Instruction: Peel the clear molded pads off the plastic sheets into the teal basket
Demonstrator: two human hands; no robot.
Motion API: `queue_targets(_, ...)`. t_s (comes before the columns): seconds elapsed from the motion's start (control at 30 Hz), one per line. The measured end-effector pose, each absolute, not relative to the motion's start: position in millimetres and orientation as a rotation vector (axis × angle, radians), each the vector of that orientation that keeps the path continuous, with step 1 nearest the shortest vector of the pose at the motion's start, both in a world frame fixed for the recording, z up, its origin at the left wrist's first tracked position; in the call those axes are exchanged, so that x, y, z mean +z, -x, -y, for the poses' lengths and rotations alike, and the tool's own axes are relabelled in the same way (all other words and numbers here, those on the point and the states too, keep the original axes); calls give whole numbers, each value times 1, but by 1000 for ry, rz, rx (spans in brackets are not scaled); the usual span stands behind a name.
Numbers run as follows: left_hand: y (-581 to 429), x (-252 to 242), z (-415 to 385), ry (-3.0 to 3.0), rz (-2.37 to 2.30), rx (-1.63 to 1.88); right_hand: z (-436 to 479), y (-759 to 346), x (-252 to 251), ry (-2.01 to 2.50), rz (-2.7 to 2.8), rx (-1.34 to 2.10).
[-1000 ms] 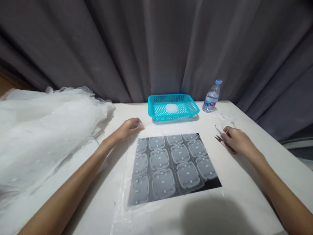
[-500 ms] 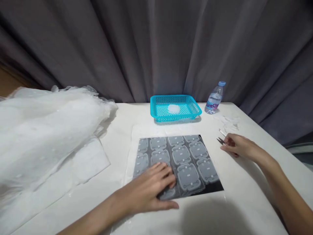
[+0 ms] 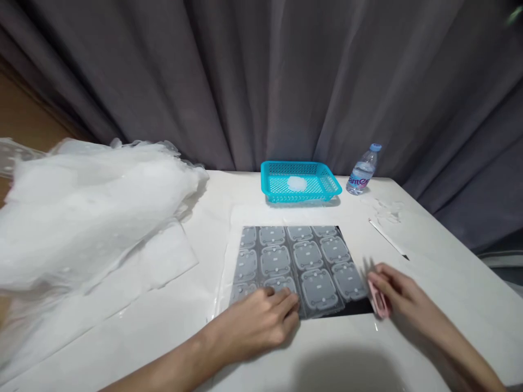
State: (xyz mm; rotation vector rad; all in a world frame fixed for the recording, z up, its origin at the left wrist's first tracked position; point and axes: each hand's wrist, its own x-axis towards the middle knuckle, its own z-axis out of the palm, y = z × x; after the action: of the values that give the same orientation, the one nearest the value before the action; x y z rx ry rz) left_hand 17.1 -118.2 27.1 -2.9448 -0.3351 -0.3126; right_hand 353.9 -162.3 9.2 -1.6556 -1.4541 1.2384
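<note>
A dark sheet (image 3: 300, 261) printed with rows of pale rounded shapes lies flat on the white table (image 3: 429, 272), under a clear film. My left hand (image 3: 255, 321) rests palm down on its near left corner. At the sheet's near right corner my right hand (image 3: 394, 296) holds small pink-handled scissors (image 3: 378, 299); their tips point toward the sheet and are blurred.
A turquoise mesh basket (image 3: 300, 182) with a white scrap inside stands at the back. A water bottle (image 3: 363, 170) stands to its right. White tulle fabric (image 3: 90, 201) is heaped at the left. A thin white strip (image 3: 388, 239) and scraps lie at the right. Grey curtains hang behind.
My left hand went from the sheet's far left corner to its near left corner. My right hand carried the scissors from the right side of the table to the sheet's near right corner.
</note>
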Motion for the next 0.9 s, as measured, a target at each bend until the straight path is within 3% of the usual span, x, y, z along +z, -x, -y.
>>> queue_targets(0.17, -22, 25, 129, 2791, 211, -354, 211, -285, -15, 1392, 1151, 1519)
queue_targets(0.47, -18, 40, 118, 3057, 418, -316, 236, -228, -2, 1152, 523, 1868)
queue_targets(0.63, -22, 31, 129, 2775, 235, -391, 240, -214, -22, 1006, 286, 2045)
queue_targets(0.9, -24, 24, 127, 2881, 381, -508, 240, -209, -9, 1061, 248, 2035)
